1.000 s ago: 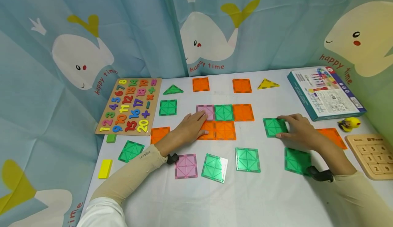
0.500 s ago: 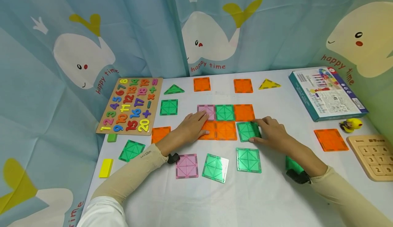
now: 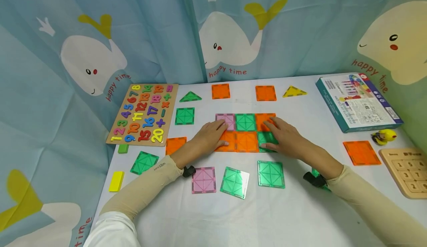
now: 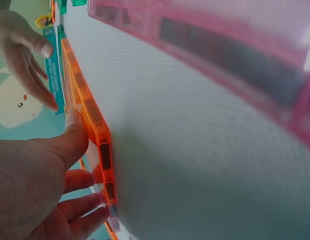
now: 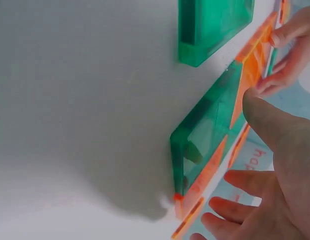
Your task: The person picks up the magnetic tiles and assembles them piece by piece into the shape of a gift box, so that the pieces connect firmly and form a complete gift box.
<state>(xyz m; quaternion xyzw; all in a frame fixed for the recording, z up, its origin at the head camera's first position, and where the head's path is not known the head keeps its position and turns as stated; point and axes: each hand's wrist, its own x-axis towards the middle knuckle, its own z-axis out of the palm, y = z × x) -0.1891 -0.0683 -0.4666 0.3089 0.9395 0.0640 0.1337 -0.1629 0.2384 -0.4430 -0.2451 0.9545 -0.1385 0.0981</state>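
Observation:
Translucent square magnetic tiles lie edge to edge in two rows of three. The back row has a pink tile [image 3: 220,117], a green tile [image 3: 245,122] and an orange tile [image 3: 261,118]; in front are a left orange tile [image 3: 230,147], a middle orange tile [image 3: 247,142] and a right green tile [image 3: 264,137]. My left hand [image 3: 207,137] rests on the pink and left orange tiles, fingers relaxed. At the block's right end, my right hand [image 3: 289,138] spreads its fingers over the back orange and front green tiles. The right wrist view shows its thumb [image 5: 260,112] at the green tile.
In front lie a loose pink tile [image 3: 204,180] and green tiles [image 3: 271,174]. Orange squares [image 3: 221,91] and triangles [image 3: 294,91] are at the back. A number board [image 3: 141,113] stands left; a box [image 3: 358,102], toy figure [image 3: 383,137] and wooden number puzzle [image 3: 407,171] are right.
My right hand has brought a green tile leftward from the right to the front row's end, then loosened its fingers over it. The left hand has stayed on its tiles.

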